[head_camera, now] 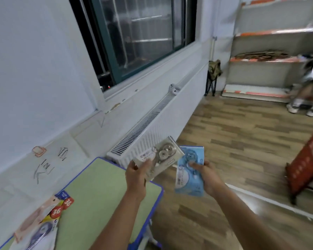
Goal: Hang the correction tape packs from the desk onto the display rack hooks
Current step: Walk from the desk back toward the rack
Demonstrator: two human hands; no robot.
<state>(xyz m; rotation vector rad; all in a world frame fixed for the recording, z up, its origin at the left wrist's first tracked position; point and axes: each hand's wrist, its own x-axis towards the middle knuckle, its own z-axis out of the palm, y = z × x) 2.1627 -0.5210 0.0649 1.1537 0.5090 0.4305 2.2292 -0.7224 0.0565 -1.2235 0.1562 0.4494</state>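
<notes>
The head view looks down over a green-topped desk (98, 186) with a blue rim, which serves as the landmark here. Above the desk's far right corner, the left hand (136, 175) holds up a grey-white correction tape pack (161, 156), tilted, with the thumb on the pack's face and the fingers curled behind its lower edge. Just right of that, past the desk's edge and over the wood floor (242, 141), the right hand (209, 175) grips a blue correction tape pack (189, 170); its thumb presses on the front near the pack's right edge and the fingers wrap behind, out of sight. The two packs sit close together, the grey-white one overlapping the blue one's upper left corner; whether they touch I cannot tell.

On the desk's near left corner lies a loose pile of further packs (42, 222), some with red "36" labels. Beyond the desk's far edge a white radiator (148, 134) runs under a dark window (137, 37). Far to the right of the desk stand orange-edged shelves (266, 60), blurred.
</notes>
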